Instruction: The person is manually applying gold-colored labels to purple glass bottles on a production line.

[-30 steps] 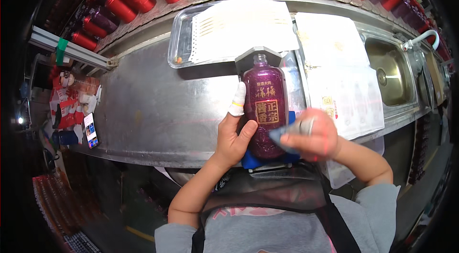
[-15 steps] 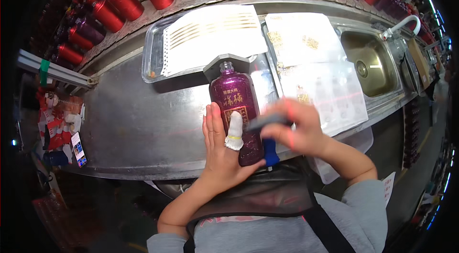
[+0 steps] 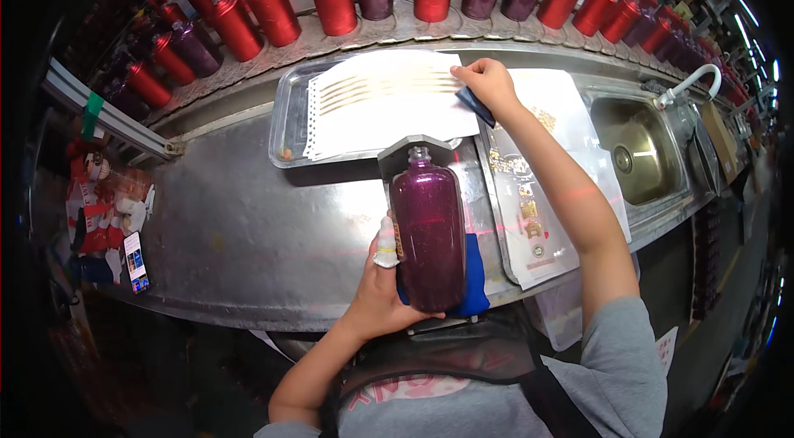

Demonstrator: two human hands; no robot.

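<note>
A glittery purple bottle (image 3: 430,231) lies with its neck pointing away from me, against a grey angled rest (image 3: 397,158). Its plain side faces up, and gold print shows along its left edge. My left hand (image 3: 380,293), with a white cover on one finger, is wrapped round the bottle's lower left side and base. At the far right edge of a stack of white sheets with gold strips (image 3: 372,103), the fingers of my right hand (image 3: 490,86) pinch together. A dark flat scraper (image 3: 475,105) is tucked in that hand. Under the bottle is a blue cloth (image 3: 475,277).
The sheets sit on a clear tray (image 3: 286,148) on the metal bench (image 3: 240,223). To the right lie white decal sheets (image 3: 571,215), then a sink (image 3: 633,140) with a white faucet (image 3: 695,82). Red and purple bottles (image 3: 333,0) line a conveyor at the back. A phone (image 3: 136,260) is at left.
My right hand has gone from the bottle to the far sheets, taking the scraper along. The bottle has been turned, so its gold-printed face no longer points up. The view has shifted.
</note>
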